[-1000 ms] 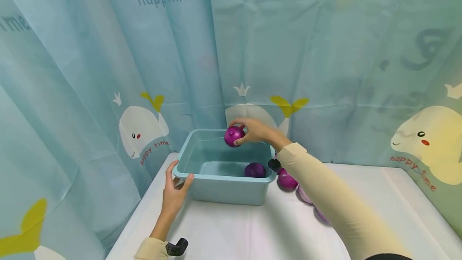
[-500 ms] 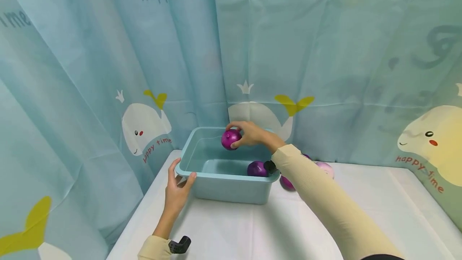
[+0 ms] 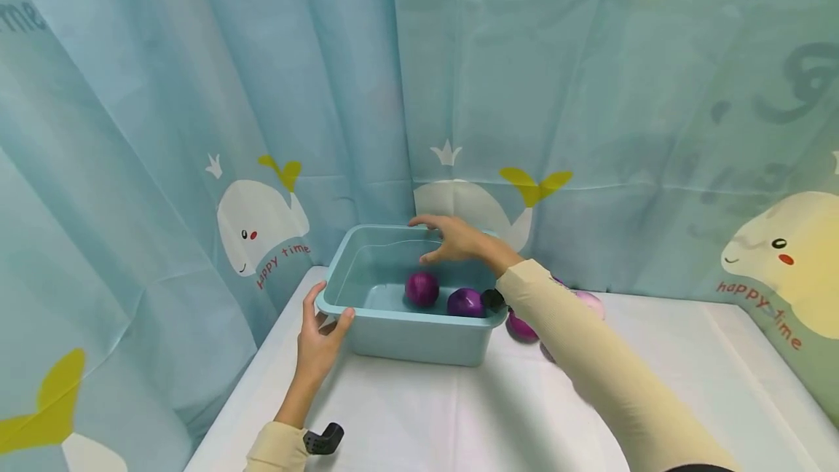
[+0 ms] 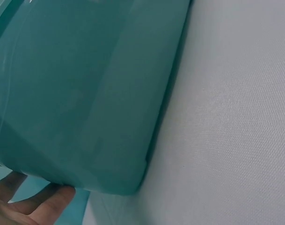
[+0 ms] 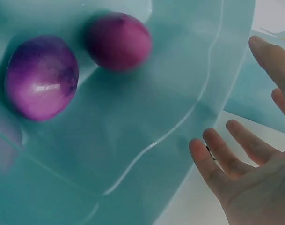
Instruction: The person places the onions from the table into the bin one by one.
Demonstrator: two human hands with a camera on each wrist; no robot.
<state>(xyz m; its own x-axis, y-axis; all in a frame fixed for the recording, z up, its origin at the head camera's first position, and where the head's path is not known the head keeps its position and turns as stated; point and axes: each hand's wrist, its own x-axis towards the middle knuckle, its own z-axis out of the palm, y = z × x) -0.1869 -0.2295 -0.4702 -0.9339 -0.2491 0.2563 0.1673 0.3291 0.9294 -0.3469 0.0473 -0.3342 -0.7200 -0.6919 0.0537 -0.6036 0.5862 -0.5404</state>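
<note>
A light blue plastic basin (image 3: 413, 342) stands on the white table. My left hand (image 3: 317, 347) grips its near left corner, thumb at the front rim and fingers around the side; in the left wrist view those fingertips (image 4: 62, 192) lie against the basin's edge. Over the basin's far right part hovers my right hand (image 3: 459, 240), fingers spread, holding nothing. Below it a round red onion (image 3: 422, 289) is inside the basin, blurred in the right wrist view. Beside that onion sits a second, darker purple one (image 3: 466, 303), glossy in the right wrist view.
Right of the basin, a purple onion (image 3: 521, 328) and a pale pink round one (image 3: 591, 304) lie on the white table (image 3: 682, 370), partly hidden by my right sleeve (image 3: 590, 348). A blue whale-print curtain (image 3: 498, 93) hangs close behind and at the left.
My right hand has let go of the red onion, which has dropped from its fingers into the basin; the fingers have spread. My left hand keeps its hold on the basin's corner.
</note>
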